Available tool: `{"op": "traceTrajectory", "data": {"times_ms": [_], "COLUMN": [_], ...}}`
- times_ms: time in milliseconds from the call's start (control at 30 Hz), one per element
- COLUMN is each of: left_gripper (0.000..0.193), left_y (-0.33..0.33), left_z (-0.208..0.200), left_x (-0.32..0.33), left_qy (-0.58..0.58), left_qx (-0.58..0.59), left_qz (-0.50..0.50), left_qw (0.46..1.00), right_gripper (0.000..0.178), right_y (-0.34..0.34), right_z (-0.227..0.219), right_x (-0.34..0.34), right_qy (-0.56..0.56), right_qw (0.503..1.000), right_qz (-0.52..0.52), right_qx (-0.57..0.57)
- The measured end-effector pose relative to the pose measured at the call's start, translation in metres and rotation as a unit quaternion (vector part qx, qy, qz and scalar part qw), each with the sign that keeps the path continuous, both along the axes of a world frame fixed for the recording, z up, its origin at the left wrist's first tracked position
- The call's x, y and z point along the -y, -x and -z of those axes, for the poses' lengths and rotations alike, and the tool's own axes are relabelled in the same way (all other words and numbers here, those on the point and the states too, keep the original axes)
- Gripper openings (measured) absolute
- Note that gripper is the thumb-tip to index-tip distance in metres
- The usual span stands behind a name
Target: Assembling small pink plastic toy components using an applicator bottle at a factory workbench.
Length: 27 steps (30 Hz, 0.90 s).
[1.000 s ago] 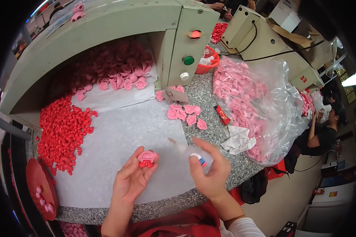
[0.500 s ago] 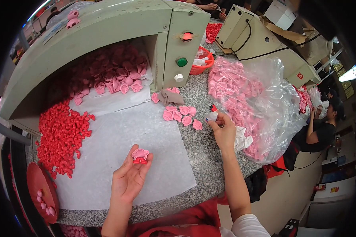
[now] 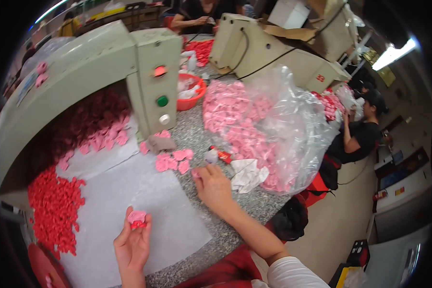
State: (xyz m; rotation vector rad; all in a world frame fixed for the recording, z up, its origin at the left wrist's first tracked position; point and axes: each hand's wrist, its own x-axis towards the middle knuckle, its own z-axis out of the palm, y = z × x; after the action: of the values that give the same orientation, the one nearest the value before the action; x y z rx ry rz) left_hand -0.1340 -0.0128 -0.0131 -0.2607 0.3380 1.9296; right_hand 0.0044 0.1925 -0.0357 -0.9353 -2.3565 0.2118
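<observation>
My left hand [image 3: 133, 242] holds up a small moulded figure, its pink shell [image 3: 137, 216] on top and its red feet [image 3: 138, 224] below, between thumb and fingers over the white sheet [image 3: 115, 192]. On the granite table my right hand [image 3: 213, 187] pinches a pink moulded piece [image 3: 196, 173], partly hidden by the fingers. Just beyond that hand lies a small bottle with a red label [image 3: 221, 154]. Several more pink pieces [image 3: 167, 162] lie together left of it, next to a grey-brown cloth [image 3: 160, 143].
A pile of red pieces [image 3: 55, 209] covers the sheet's left side. Pink pieces [image 3: 105, 137] fill the opening of a pale green machine [image 3: 151, 91]. Right of my right hand are crumpled white tissue [image 3: 248, 174] and a clear bag [image 3: 297, 129]. A co-worker [image 3: 362, 132] stands farther right.
My right hand has let go of the small bottle, now lying on the table, and has closed on a pink piece. The view has turned to the right; my left hand still holds the figure.
</observation>
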Motion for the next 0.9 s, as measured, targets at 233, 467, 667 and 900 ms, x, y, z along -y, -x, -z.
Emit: {"op": "traceTrajectory", "data": {"times_ms": [233, 467, 667, 900], "left_gripper": [0.034, 0.027, 0.031, 0.031], "left_y": [0.002, 0.006, 0.009, 0.011], "left_z": [0.013, 0.017, 0.024, 0.030], "left_x": [0.006, -0.001, -0.004, 0.002], "left_qy": [0.023, -0.007, -0.013, -0.015], "left_qx": [0.027, -0.015, -0.024, 0.003], "left_qz": [0.019, 0.046, 0.054, 0.049], "left_qw": [0.999, 0.999, 0.998, 0.999], "right_gripper": [0.017, 0.015, 0.020, 0.027], "right_y": [-0.001, 0.002, -0.006, -0.012], "right_z": [-0.014, 0.006, 0.001, 0.010], "right_x": [0.038, 0.045, 0.042, 0.037], "right_qy": [0.324, 0.246, 0.213, 0.235], "right_qw": [0.938, 0.950, 0.965, 0.954], "right_qz": [-0.079, -0.147, -0.120, -0.175], "right_qx": [-0.093, -0.127, -0.090, -0.060]}}
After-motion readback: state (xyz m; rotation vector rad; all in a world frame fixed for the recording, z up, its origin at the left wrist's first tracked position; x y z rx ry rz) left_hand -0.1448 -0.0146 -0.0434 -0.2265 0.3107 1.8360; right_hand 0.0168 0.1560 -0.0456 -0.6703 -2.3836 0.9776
